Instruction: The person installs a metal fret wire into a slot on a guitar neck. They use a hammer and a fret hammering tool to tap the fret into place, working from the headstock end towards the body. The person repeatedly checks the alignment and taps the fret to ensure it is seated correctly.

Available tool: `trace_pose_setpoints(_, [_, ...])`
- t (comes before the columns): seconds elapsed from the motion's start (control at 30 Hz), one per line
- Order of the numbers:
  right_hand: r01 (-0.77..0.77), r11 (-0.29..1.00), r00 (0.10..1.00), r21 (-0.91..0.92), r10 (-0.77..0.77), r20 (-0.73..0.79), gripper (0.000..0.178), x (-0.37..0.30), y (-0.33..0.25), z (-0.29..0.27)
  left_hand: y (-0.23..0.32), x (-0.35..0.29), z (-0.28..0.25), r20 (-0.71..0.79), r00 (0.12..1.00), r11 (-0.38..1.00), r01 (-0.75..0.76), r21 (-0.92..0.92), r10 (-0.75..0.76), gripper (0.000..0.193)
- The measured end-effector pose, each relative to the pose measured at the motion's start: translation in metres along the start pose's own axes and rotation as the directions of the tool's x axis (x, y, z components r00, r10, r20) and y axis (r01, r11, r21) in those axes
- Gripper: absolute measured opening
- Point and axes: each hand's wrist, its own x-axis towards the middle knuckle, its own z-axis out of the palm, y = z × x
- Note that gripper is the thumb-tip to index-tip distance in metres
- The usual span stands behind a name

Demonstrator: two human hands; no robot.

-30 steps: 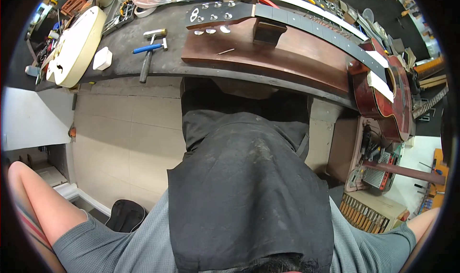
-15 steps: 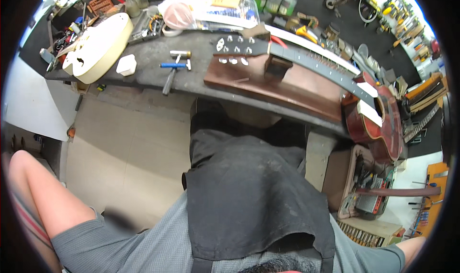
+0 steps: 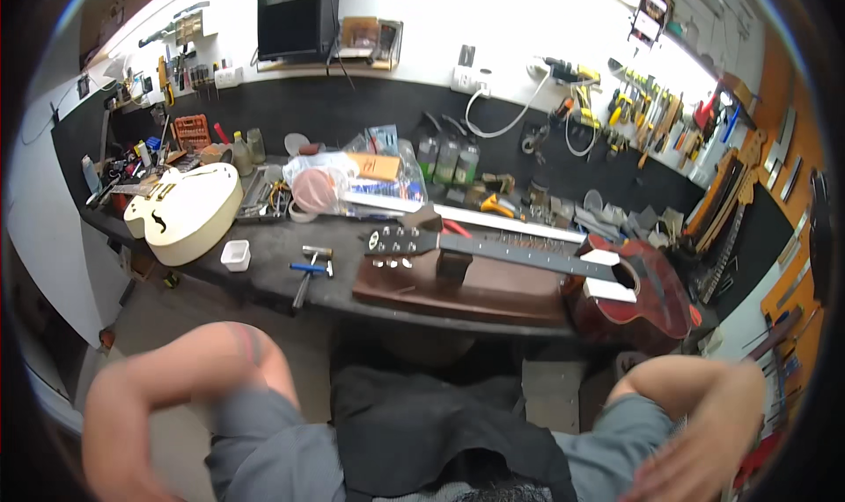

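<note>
At the lower right, my right hand [image 3: 685, 467] hangs beside my thigh, blurred, with its fingers stretched downward and nothing visible in them. My left forearm [image 3: 114, 414] is bent at the lower left; its hand blurs into the bottom edge, fingers hidden. Neither hand touches the bench. Nearest my right arm lies a dark red acoustic guitar [image 3: 656, 304], two white pieces of paper or card beside its fretboard end. A dark block [image 3: 453, 267] props up its neck [image 3: 510, 251], above a brown board [image 3: 387, 286].
On the bench [image 3: 264, 291] are a cream hollow-body guitar [image 3: 198, 207], a small white square container [image 3: 235, 255] and a blue T-shaped tool [image 3: 308, 268]. Behind stand plastic bags [image 3: 330, 176] and several bottles [image 3: 444, 160]. An amplifier [image 3: 297, 18] sits on a wall shelf; hand tools hang to the right.
My view has tilted up, so the bench sits lower and the back wall shows. My right hand and forearm have come into view; my left arm has bent at the elbow.
</note>
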Motion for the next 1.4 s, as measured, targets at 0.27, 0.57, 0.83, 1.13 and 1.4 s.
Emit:
trace_pose_setpoints(0.27, [-0.652, 0.697, 0.375, 0.299, 0.639, -0.672, 0.021, 0.108, 0.322, 0.032, -0.218, -0.122, 0.088, -0.426, -0.008, 0.126, 0.95, -0.286, -0.905, 0.026])
trace_pose_setpoints(0.57, [-0.843, 0.527, 0.2, 0.11, 0.496, -0.845, 0.015, 0.165, 0.479, 0.044, -0.272, -0.152, 0.133, -0.587, -0.289, -0.003, 0.899, -0.438, -0.756, 0.017])
trace_pose_setpoints(0.83, [-0.832, 0.552, 0.284, 0.044, 0.495, -0.821, 0.016, 0.155, 0.482, 0.039, -0.304, -0.169, 0.138, -0.57, -0.464, -0.01, 0.781, -0.624, -0.679, 0.011])
trace_pose_setpoints(1.13, [-0.466, 0.793, -0.059, 0.392, 0.414, -0.908, 0.017, 0.152, 0.435, 0.045, -0.345, -0.135, 0.148, -0.42, -0.682, 0.492, 0.101, -0.865, -0.599, 0.014])
trace_pose_setpoints(1.4, [-0.188, 0.868, -0.02, 0.459, 0.464, -0.886, 0.019, 0.107, 0.39, 0.073, -0.361, -0.099, 0.145, -0.372, -0.475, 0.508, -0.195, -0.839, -0.797, 0.009])
